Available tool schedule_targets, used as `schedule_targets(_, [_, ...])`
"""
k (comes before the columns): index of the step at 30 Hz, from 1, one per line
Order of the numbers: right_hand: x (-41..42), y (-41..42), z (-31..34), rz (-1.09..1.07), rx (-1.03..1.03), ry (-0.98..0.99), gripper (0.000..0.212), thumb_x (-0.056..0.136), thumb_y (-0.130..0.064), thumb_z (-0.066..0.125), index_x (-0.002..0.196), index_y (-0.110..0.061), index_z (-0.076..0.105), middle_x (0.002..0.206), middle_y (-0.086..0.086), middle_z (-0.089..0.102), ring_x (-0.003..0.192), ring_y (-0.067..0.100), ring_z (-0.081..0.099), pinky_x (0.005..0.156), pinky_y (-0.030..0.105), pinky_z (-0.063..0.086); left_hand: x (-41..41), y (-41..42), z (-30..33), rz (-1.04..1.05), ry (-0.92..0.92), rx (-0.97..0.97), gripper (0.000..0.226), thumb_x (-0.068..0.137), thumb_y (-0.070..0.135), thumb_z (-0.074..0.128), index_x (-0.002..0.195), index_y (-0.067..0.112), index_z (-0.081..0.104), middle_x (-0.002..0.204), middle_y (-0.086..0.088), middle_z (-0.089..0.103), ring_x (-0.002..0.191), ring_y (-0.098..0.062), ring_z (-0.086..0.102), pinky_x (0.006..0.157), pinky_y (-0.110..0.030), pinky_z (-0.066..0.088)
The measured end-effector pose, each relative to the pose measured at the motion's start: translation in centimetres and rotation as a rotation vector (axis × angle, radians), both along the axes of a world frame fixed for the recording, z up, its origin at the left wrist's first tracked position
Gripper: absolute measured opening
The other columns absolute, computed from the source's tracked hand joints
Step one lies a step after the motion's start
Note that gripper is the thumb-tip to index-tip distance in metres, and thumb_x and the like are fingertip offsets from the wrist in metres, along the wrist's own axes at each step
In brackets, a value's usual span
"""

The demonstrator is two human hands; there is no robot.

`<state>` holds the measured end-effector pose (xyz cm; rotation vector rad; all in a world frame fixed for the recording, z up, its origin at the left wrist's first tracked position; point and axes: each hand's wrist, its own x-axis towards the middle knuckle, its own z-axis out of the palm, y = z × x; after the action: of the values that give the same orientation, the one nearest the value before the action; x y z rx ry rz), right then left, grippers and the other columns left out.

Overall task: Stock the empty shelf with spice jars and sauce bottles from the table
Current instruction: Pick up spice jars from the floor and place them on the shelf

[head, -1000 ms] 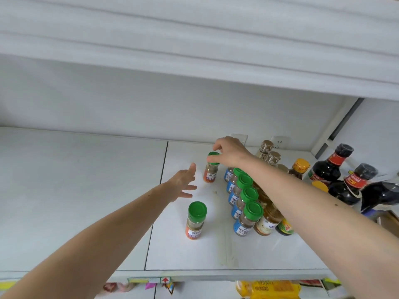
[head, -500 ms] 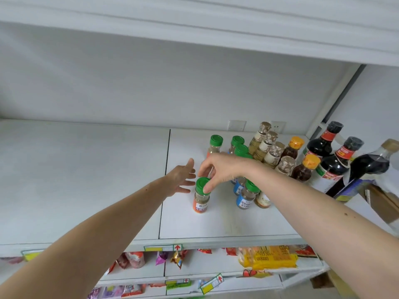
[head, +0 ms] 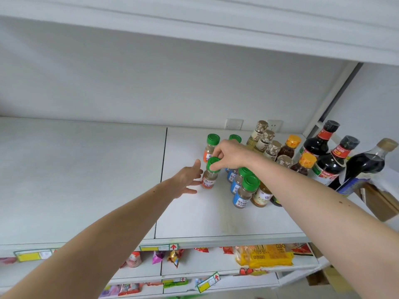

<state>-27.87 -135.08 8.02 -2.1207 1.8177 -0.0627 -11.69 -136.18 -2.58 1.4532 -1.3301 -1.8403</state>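
My right hand [head: 231, 155] grips the green lid of an orange-labelled spice jar [head: 209, 178] that stands on the white shelf [head: 86, 180]. My left hand [head: 186, 180] is open, fingers spread, just left of that jar, close to its side. A second orange-labelled jar [head: 210, 147] stands behind it. To the right is a row of blue-labelled green-lidded jars [head: 245, 192], partly hidden by my right wrist. Further right stand gold-capped bottles [head: 262, 139], orange-capped sauce bottles [head: 301, 164] and dark soy sauce bottles [head: 330, 165].
The left shelf panel is bare white. Another shelf board [head: 194, 29] hangs overhead. Below, lower shelves hold snack packets [head: 265, 254] and price tags [head: 158, 247]. A cardboard box [head: 380, 201] sits at the far right edge.
My right hand let go of the rear orange-labelled jar, came to the front one and took its lid. That jar now stands further back on the shelf. My view pulled back.
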Motion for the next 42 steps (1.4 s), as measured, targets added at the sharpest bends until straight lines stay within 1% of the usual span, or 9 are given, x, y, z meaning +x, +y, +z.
schedule_targets(4, [-0.9, -2.2, -0.7, -0.091, -0.078, -0.001, 0.047, 0.069, -0.029, 0.078, 0.101, 0.004, 0.069, 0.109, 0.023, 0.067, 0.101, 0.037, 0.064, 0.081, 0.05, 0.056, -1.6, -0.7, 0.2, 0.01, 0.044, 0.01, 0.072, 0.093, 0.064, 0.033, 0.141, 0.013, 0.043, 0.149, -0.009, 0.039, 0.129, -0.027, 0.048, 0.101, -0.046, 0.046])
schedule_targets(6, [-1.3, -3.1, -1.0, -0.121, -0.076, 0.0, 0.042, 0.07, -0.028, 0.077, 0.096, 0.004, 0.07, 0.097, 0.021, 0.071, 0.084, 0.032, 0.067, 0.072, 0.044, 0.056, -2.4, -1.2, 0.3, 0.02, 0.061, 0.018, 0.072, 0.093, 0.064, 0.034, 0.142, 0.012, 0.042, 0.149, -0.008, 0.039, 0.129, -0.027, 0.049, 0.102, -0.047, 0.045])
schedule_targets(8, [-1.6, -3.8, -1.2, -0.135, -0.063, 0.016, 0.032, 0.071, -0.026, 0.076, 0.08, 0.004, 0.067, 0.071, 0.013, 0.062, 0.065, 0.024, 0.054, 0.056, 0.034, 0.045, -3.1, -1.6, 0.4, 0.019, 0.073, 0.025, 0.073, 0.092, 0.065, 0.033, 0.144, 0.014, 0.04, 0.149, -0.005, 0.041, 0.128, -0.026, 0.049, 0.101, -0.046, 0.046])
schedule_targets(11, [-1.6, -4.9, -1.3, -0.141, -0.066, 0.038, 0.02, 0.071, -0.024, 0.074, 0.067, -0.01, 0.061, 0.061, 0.006, 0.049, 0.059, 0.021, 0.047, 0.054, 0.028, 0.034, -3.7, -2.4, 0.3, 0.014, 0.087, 0.027, 0.065, 0.094, 0.063, 0.033, 0.141, 0.021, 0.044, 0.146, -0.002, 0.045, 0.126, -0.025, 0.051, 0.103, -0.047, 0.044])
schedule_targets(14, [-1.5, -5.8, -1.3, -0.14, -0.055, 0.043, 0.031, 0.071, -0.022, 0.074, 0.056, -0.014, 0.048, 0.055, 0.001, 0.039, 0.055, 0.02, 0.04, 0.051, 0.027, 0.028, -3.8, -3.0, 0.4, 0.021, 0.095, 0.022, 0.068, 0.092, 0.066, 0.031, 0.14, 0.02, 0.046, 0.144, -0.002, 0.047, 0.127, -0.025, 0.05, 0.103, -0.046, 0.044])
schedule_targets(30, [-1.1, -6.7, -0.9, -0.118, -0.029, 0.07, 0.039, 0.074, -0.017, 0.071, 0.058, -0.013, 0.036, 0.06, 0.002, 0.036, 0.051, 0.017, 0.035, 0.046, 0.025, 0.026, -3.7, -3.7, 0.8, 0.077, 0.065, 0.026, 0.068, 0.094, 0.063, 0.031, 0.137, 0.013, 0.046, 0.14, -0.01, 0.05, 0.124, -0.028, 0.053, 0.103, -0.049, 0.044])
schedule_targets(33, [-1.0, -6.5, -0.6, -0.123, -0.011, 0.061, 0.025, 0.074, -0.016, 0.073, 0.075, -0.01, 0.048, 0.073, 0.004, 0.045, 0.067, 0.023, 0.049, 0.052, 0.028, 0.036, -3.8, -3.7, 0.9, 0.09, 0.045, 0.022, 0.066, 0.095, 0.062, 0.031, 0.135, 0.012, 0.048, 0.135, -0.011, 0.053, 0.121, -0.027, 0.055, 0.103, -0.049, 0.045])
schedule_targets(36, [-1.1, -6.5, -0.4, -0.117, 0.009, 0.051, 0.057, 0.076, -0.018, 0.076, 0.122, -0.004, 0.046, 0.111, 0.011, 0.056, 0.097, 0.028, 0.059, 0.072, 0.032, 0.049, -3.9, -3.6, 0.9, 0.094, 0.043, 0.019, 0.066, 0.095, 0.062, 0.031, 0.135, 0.012, 0.047, 0.132, -0.011, 0.054, 0.121, -0.027, 0.055, 0.102, -0.048, 0.046])
schedule_targets(42, [-1.0, -6.6, -0.2, -0.095, 0.007, 0.046, 0.069, 0.073, -0.014, 0.079, 0.129, -0.003, 0.04, 0.117, 0.013, 0.056, 0.101, 0.027, 0.059, 0.078, 0.035, 0.053, -4.3, -3.5, 0.5, 0.098, 0.093, 0.021, 0.065, 0.095, 0.061, 0.033, 0.132, 0.011, 0.047, 0.132, -0.014, 0.054, 0.12, -0.029, 0.055, 0.1, -0.043, 0.048])
